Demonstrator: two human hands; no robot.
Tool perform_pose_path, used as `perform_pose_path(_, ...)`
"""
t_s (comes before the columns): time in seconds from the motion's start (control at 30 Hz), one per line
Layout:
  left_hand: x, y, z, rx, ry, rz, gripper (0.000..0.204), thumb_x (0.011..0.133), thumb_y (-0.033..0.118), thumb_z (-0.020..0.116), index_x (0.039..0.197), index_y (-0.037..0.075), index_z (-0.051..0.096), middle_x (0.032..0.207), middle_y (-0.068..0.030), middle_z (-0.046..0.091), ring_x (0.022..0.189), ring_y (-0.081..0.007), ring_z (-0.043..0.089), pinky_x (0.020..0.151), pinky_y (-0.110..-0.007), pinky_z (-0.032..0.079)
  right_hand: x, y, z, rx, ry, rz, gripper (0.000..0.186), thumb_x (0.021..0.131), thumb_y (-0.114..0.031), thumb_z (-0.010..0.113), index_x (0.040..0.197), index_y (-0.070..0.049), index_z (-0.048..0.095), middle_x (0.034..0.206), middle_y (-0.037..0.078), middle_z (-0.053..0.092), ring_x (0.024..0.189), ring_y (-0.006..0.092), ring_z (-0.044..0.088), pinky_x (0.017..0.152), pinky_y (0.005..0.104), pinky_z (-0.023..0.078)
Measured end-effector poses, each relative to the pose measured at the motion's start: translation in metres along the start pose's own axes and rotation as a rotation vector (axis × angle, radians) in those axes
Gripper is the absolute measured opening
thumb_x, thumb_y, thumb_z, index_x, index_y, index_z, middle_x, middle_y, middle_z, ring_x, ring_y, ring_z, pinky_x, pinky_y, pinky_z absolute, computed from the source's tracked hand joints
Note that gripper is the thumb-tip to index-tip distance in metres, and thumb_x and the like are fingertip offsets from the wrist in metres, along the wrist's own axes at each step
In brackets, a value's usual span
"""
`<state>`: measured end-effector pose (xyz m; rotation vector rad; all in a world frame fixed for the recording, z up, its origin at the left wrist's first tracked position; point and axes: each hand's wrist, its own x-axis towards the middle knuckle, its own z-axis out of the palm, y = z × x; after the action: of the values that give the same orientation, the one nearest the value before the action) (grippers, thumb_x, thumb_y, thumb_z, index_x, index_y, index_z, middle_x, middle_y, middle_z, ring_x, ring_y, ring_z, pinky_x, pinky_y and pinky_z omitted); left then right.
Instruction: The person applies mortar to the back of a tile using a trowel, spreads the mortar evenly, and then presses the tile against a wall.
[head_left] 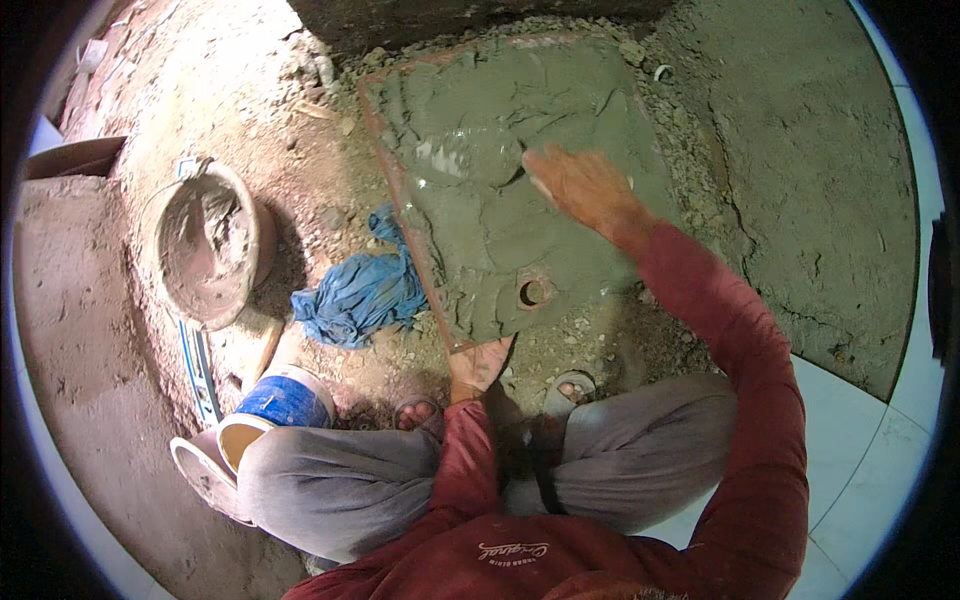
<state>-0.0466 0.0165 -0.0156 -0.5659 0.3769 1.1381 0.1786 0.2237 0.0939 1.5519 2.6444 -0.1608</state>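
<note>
While two bare hands are being used at one rectangular slab [381,143], a single layer of wet grey mortar [590,100] is covering nearly all of its upper face, with a reddish-brown edge showing along its left side. The slab is lying on the rough ground [310,215] directly ahead of one squatting person, and one round hole [532,292] is opening near its near edge. The right hand [585,190] is reaching over the mortar with its fingers close together and pointing left; whether it is gripping anything cannot be told. Just beside its fingertips, one rounded, glossy patch [470,155] is standing out, its nature unclear. The left hand [480,366] is touching the slab's near left corner, seemingly palm upward, its finger positions too hidden to tell. Left of the slab, one crumpled blue cloth [368,290] is lying close to the edge. Three containers are occupying the left side: one tilted bucket [265,240] is holding mortar residue, one blue-and-white bucket [290,400] is lying near the left knee, and one pale vessel [200,470] is resting beside it. One blue-and-white bar [198,375] and one wooden piece [268,348] are lying between these containers. Two sandalled feet [415,412] are standing near the slab's near edge.
</note>
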Motion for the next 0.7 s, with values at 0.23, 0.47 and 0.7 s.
perform_pose_path(0.23, 0.001, -0.002, 0.0, -0.075, 0.041, -0.068, 0.065, 0.101, 0.053, 0.04, 0.152, 0.012, 0.041, 0.155, -0.0085, 0.045, 0.143, -0.0301, 0.041, 0.119, -0.056, 0.029, 0.026, 0.074, 0.012, -0.163, 0.117, 0.221, 0.019, 0.099, -0.009, 0.048, 0.115, -0.004, 0.056, 0.101, 0.02, 0.066, 0.08, 0.0359, 0.07, 0.069, 0.0474, 0.055)
perform_pose_path(0.47, 0.001, 0.0, 0.002, 0.029, 0.015, -0.022, 0.067, 0.1, 0.057, 0.041, 0.153, 0.015, 0.04, 0.156, -0.0071, 0.044, 0.143, -0.0302, 0.04, 0.12, -0.056, 0.027, 0.026, 0.127, 0.015, -0.2, -0.034, 0.497, 0.031, 0.104, -0.017, 0.041, 0.128, -0.005, 0.058, 0.101, 0.019, 0.071, 0.091, 0.0371, 0.071, 0.077, 0.0503, 0.057)
perform_pose_path(0.7, -0.002, 0.002, -0.003, 0.041, 0.019, -0.035, 0.068, 0.1, 0.057, 0.041, 0.153, 0.015, 0.039, 0.156, -0.007, 0.043, 0.144, -0.03, 0.04, 0.12, -0.056, 0.026, 0.015, 0.18, 0.019, -0.083, -0.09, 0.611, 0.049, 0.1, -0.038, 0.053, 0.134, -0.002, 0.054, 0.112, 0.021, 0.07, 0.098, 0.0379, 0.069, 0.083, 0.0504, 0.055)
